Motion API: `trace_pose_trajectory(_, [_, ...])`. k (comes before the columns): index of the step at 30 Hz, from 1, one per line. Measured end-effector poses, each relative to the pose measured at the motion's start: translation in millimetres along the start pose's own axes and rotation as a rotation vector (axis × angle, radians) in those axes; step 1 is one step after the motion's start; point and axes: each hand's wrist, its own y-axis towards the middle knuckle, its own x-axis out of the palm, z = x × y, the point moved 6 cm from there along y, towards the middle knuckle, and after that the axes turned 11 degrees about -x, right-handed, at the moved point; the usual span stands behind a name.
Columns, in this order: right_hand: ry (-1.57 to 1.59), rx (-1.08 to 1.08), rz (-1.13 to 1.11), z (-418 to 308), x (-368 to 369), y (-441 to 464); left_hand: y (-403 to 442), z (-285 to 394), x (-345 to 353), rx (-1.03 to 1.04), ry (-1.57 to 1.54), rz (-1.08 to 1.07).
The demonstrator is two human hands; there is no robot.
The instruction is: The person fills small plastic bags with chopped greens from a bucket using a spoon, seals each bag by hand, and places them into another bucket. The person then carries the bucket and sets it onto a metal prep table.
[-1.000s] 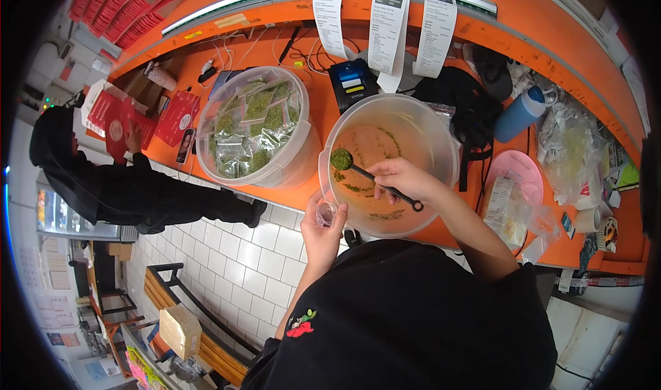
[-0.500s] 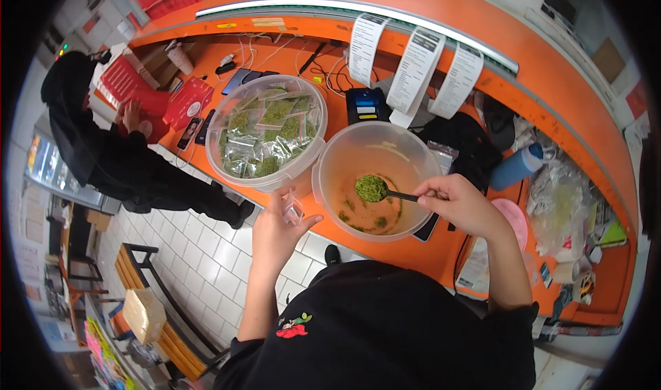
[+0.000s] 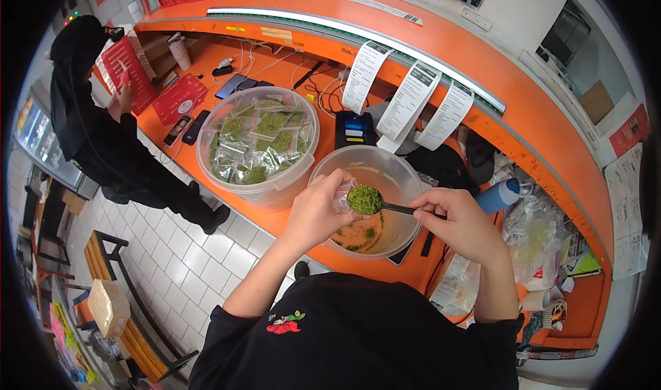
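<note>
My right hand [image 3: 458,221] is closed on the handle of a black spoon [image 3: 398,209], whose bowl carries a heap of chopped green herb [image 3: 365,200]. Between the fingers of my left hand [image 3: 318,209] is a small clear plastic bag [image 3: 342,196], right beside the loaded spoon. Both hands are over a translucent bucket [image 3: 406,176] with bits of green on its inner wall and bottom. To its left, a second translucent bucket [image 3: 204,157] holds several small clear bags of green herb [image 3: 275,123].
A co-worker in black [image 3: 103,128] stands at the counter's left end, by red cardboard [image 3: 180,99]. Paper receipts [image 3: 407,104] hang from the orange shelf above a small printer [image 3: 354,130]. A blue bottle [image 3: 497,196] and plastic bags [image 3: 533,228] lie right. A bench [image 3: 131,335] stands lower left.
The spoonful of green has risen from inside the bucket, and my left hand has moved right with the small bag to meet it. The view has shifted; the co-worker's hands are raised.
</note>
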Motion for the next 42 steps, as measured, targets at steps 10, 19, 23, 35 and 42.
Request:
trace_pose_trajectory(10, [-0.646,-0.125,0.005,-9,15,10,15,4,34,0.186,0.202,-0.007])
trace_pose_trajectory(19, [-1.085,-0.313,0.116,-17,63,9,35,-36,46,-0.074,-0.201,-0.145])
trace_pose_trajectory(23, [-1.069,-0.223,0.216,-15,55,7,38,-43,52,-0.089,-0.416,-0.167])
trace_pose_trajectory(35, [-0.811,0.054,0.346,14,22,8,42,-50,51,-0.111,-0.435,-0.193])
trace_pose_trajectory(42, [-0.411,-0.36,0.263,27,59,43,29,-19,36,0.051,-0.229,-0.054])
